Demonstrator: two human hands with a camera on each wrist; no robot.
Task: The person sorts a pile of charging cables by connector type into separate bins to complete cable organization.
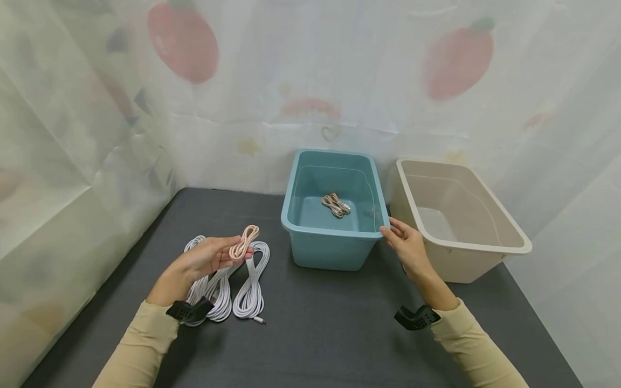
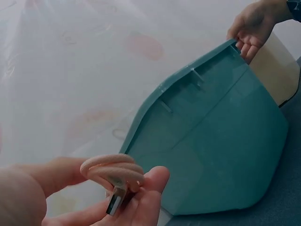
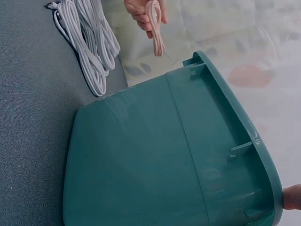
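1. No brand, label or readable writing shows on any item; the backdrop sheet [image 1: 310,81] carries only faded fruit prints.
2. The left hand [image 1: 206,258] is raised above the table with the palm turned up, thumb and fingers pinching a small coiled pink cable [image 1: 244,242]. In the left wrist view the coil lies across the fingertips and what looks like a metal plug hangs below it, though it is blurred.
3. The right hand [image 1: 406,245] reaches forward with relaxed, nearly straight fingers resting on the near right corner of the blue bin's [image 1: 335,253] rim. It closes round nothing.
4. A second small coiled cable [image 1: 336,205] lies on the floor of the blue bin, toward its back.
5. The beige bin [image 1: 466,258] stands just right of the blue bin, very close to it; the right hand sits in the narrow gap between their near corners.
6. Several coils of white cable [image 1: 237,285] lie on the dark table [image 1: 315,334] under and beside the left hand, well left of the blue bin.
7. Open tabletop lies in front of both bins and between the forearms; the sheet closes off the back and left edges.
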